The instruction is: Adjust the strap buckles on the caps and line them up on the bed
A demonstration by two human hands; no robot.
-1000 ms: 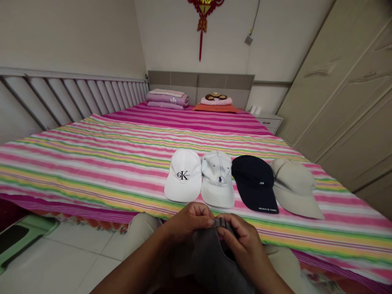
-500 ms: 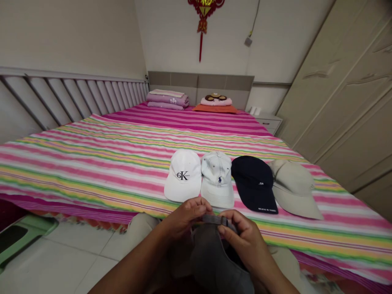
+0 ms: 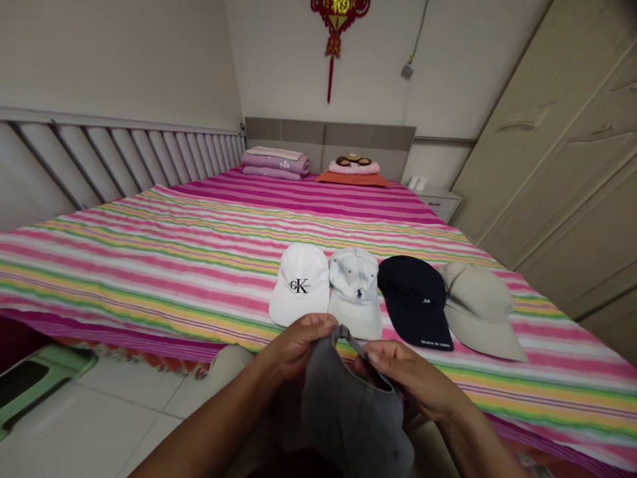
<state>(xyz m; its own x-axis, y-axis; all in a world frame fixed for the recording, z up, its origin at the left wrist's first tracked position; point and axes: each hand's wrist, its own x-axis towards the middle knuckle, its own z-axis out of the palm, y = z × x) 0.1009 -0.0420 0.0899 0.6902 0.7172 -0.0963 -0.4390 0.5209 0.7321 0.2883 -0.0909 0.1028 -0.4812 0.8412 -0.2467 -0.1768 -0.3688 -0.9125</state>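
My left hand [image 3: 302, 345] and my right hand [image 3: 405, 375] hold a grey baseball cap [image 3: 351, 411] up in front of my lap. Its crown hangs down, and the lower part is cut off by the frame's bottom edge. Both hands pinch the cap at the back, on either side of its narrow adjuster strap [image 3: 348, 338]. Beyond my hands, several caps lie in a row on the bed: a white cap with a CK logo [image 3: 298, 285], a pale cap with a small blue logo [image 3: 354, 282], a navy cap [image 3: 413, 299] and a beige cap [image 3: 478, 312].
The bed [image 3: 149, 279] has a striped pink, yellow and green cover. Folded bedding [image 3: 273, 162] and a pillow [image 3: 353, 166] lie at its head. A cream wardrobe [image 3: 547, 146] stands right, a slatted rail [image 3: 114, 159] left, and a green stool [image 3: 40, 385] on the tiled floor.
My hands have moved farther apart, the left going left and the right going right. The strap now rises to a peak instead of lying flat between them. The caps on the bed stay put.
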